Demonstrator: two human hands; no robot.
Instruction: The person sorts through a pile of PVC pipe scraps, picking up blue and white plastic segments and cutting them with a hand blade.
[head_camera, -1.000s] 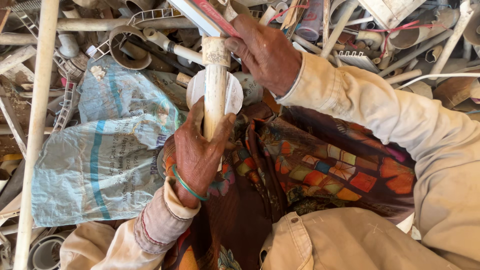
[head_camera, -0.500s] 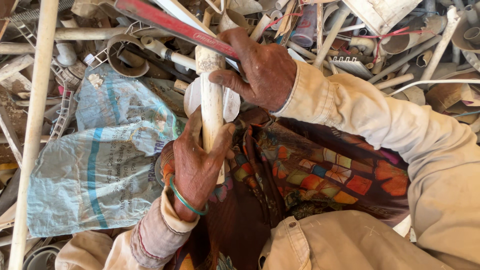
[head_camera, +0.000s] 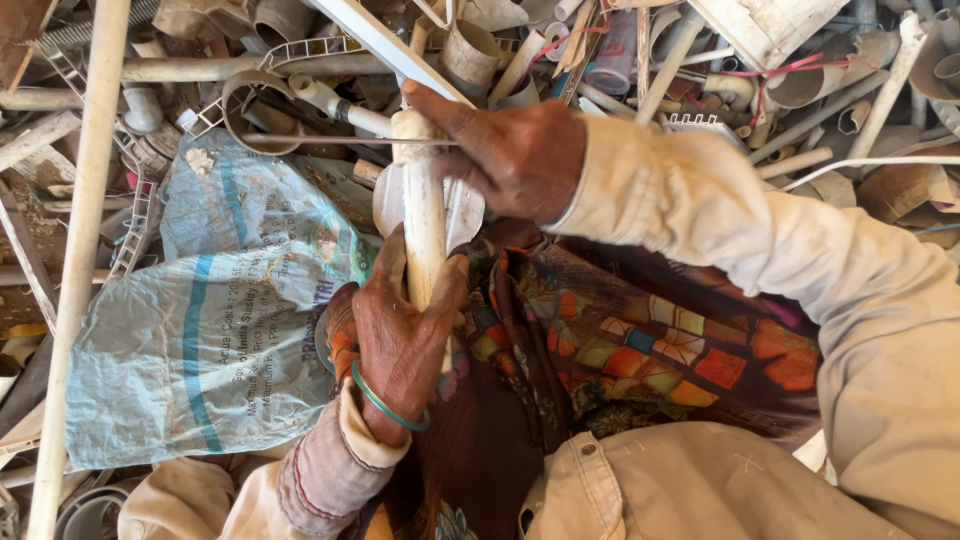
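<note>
In the head view, the left hand is wrapped tight around the lower part of a dirty white plastic pipe that stands nearly upright over the person's lap, fingers curled fully about it and thumb pressed along its left side; a green bangle sits on that wrist. The right hand grips the pipe's upper end, fingers closed over the top and knuckles toward the camera, its cream sleeve running off to the right edge. A pale round flange shows behind the pipe between the two hands. Under the hands lies a patterned cloth of coloured squares over the lap. To the left, a light blue woven sack lies flat on the heap, just beside the left hand. A long white pipe runs up the left edge, and a scrap pile of cut pipes and plastic strips fills the top.
</note>
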